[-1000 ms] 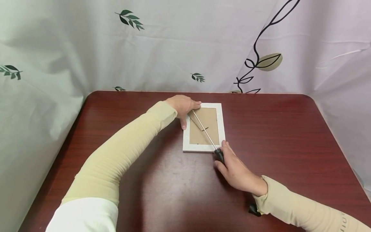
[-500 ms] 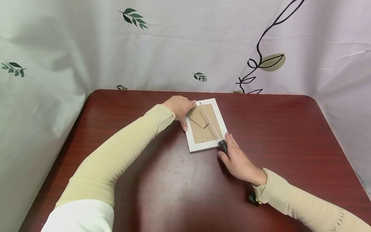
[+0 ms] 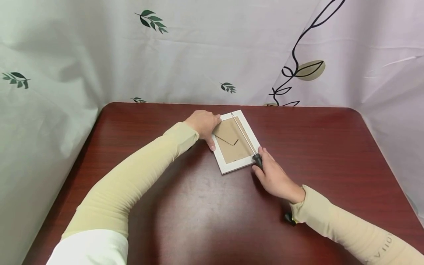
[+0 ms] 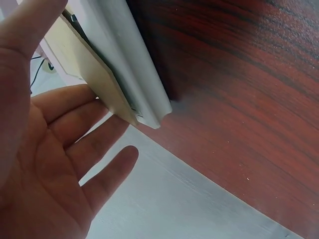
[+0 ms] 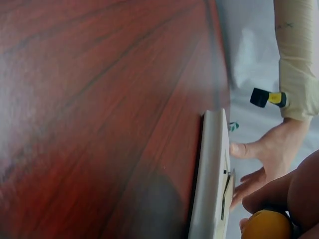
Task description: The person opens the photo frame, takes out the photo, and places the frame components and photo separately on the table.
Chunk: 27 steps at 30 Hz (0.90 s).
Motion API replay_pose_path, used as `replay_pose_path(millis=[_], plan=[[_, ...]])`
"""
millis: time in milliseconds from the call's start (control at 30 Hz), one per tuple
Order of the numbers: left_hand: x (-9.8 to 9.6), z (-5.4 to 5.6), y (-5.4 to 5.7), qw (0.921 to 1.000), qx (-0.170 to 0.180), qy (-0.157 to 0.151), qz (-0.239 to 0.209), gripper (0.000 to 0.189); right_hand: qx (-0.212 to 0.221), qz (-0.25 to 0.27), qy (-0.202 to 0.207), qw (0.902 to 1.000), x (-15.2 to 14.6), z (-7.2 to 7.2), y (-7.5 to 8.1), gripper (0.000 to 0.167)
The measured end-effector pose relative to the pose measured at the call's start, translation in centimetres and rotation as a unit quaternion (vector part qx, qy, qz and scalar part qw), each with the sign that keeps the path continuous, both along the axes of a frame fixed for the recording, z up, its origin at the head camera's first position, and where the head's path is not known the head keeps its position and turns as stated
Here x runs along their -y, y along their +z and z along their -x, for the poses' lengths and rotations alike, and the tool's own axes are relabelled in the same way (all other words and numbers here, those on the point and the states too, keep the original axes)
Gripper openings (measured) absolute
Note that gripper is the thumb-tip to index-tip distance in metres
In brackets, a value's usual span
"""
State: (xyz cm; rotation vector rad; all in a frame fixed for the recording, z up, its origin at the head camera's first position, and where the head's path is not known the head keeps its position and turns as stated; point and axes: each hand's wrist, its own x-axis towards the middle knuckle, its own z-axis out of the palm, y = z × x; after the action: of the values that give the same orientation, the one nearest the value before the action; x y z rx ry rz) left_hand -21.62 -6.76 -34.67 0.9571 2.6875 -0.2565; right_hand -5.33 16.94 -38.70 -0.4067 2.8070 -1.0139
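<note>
A white picture frame (image 3: 236, 165) lies back up on the table, turned at a slant. Its brown backing (image 3: 232, 151) carries a flap-like easel stand (image 3: 226, 131). My left hand (image 3: 203, 124) rests at the frame's upper left corner, thumb at the side edge. Its fingers look extended in the left wrist view, their tips by the stand's panel (image 4: 84, 59). My right hand (image 3: 272, 178) grips a screwdriver (image 3: 257, 160) by its black handle, whose yellow end (image 5: 266, 226) shows in the right wrist view. The metal shaft reaches diagonally over the backing to the frame's far edge.
The dark red wood table (image 3: 195, 217) has rounded far corners. Behind it hangs a pale curtain (image 3: 192, 55) with leaf prints. A black and yellow wrist device (image 5: 266, 97) sits at the left sleeve's cuff.
The picture frame has turned counterclockwise, its near end swinging right. The right hand and screwdriver have moved slightly away from me and right; the left hand has shifted slightly left.
</note>
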Motion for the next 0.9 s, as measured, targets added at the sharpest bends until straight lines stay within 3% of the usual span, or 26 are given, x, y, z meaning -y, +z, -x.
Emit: replay_pose_path(millis=[467, 733, 900], plan=[[-0.2, -0.5, 0.2, 0.9995, -0.024, 0.016, 0.011, 0.094, -0.001, -0.005, -0.001, 1.0000, -0.6, 1.5, 0.1, 0.058], [-0.2, -0.8, -0.1, 0.9991, -0.036, 0.021, 0.003, 0.068, 0.008, -0.005, -0.001, 1.0000, -0.9, 2.7, 0.4, 0.058], [-0.3, -1.2, -0.1, 0.9991, -0.035, 0.022, 0.001, 0.063, 0.011, -0.013, 0.000, 0.9998, -1.1, 3.2, 0.2, 0.058]])
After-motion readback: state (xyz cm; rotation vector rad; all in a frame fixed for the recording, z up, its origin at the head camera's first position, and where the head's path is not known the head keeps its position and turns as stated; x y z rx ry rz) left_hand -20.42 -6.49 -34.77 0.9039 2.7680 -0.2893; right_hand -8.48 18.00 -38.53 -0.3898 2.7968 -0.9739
